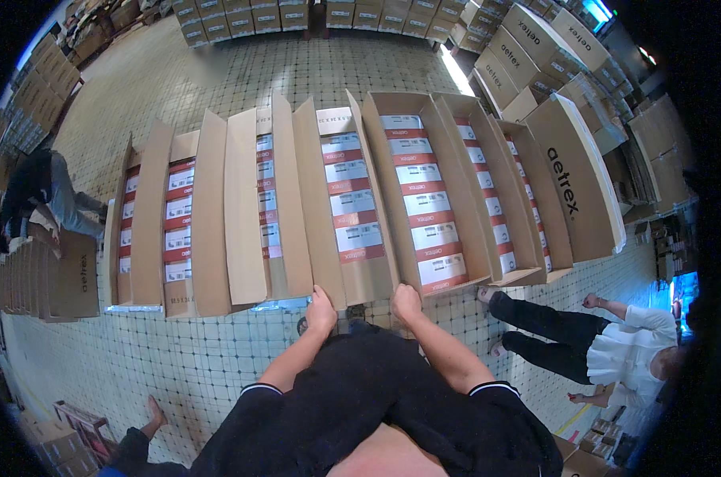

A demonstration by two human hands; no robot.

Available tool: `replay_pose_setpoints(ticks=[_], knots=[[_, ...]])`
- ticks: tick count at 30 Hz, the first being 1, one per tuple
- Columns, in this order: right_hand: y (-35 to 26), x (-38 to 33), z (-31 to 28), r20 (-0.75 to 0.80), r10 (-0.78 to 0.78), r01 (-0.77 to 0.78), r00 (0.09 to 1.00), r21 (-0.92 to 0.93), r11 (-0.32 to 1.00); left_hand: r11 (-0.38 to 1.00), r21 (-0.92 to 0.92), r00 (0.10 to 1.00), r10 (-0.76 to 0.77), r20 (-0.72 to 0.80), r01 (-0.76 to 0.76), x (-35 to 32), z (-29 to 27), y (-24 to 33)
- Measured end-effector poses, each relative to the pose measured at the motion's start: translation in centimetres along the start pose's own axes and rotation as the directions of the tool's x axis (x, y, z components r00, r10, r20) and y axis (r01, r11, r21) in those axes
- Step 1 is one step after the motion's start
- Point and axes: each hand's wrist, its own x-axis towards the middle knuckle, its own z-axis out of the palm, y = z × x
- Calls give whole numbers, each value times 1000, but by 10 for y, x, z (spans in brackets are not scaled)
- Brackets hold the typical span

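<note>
My left hand (322,307) and my right hand (405,303) both grip the near end of a long open cardboard box (366,278) lying on the tiled floor. Inside it runs a row of white and red shoe boxes (352,208). The box flaps stand up on either side. My fingers curl over the box's near edge.
Several similar open cardboard boxes (217,215) of shoe boxes lie side by side to left and right. A person (599,346) in a white top stands at the right, another person (38,199) bends at the left. Stacks of cartons (535,48) line the far wall.
</note>
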Motion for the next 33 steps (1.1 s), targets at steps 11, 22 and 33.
replay_pose_setpoints(ticks=[11,22,33], knots=[[-30,67,-175,-44,-269,261,962,-134,956,951,105,894,310,-324,-292,38,-137,40],[-145,185,-355,-402,-450,410,797,-188,893,936,282,799,331,-502,-210,158,-338,177],[-143,180,-360,-368,-395,377,842,-125,918,941,275,797,317,-515,-197,160,-337,177]])
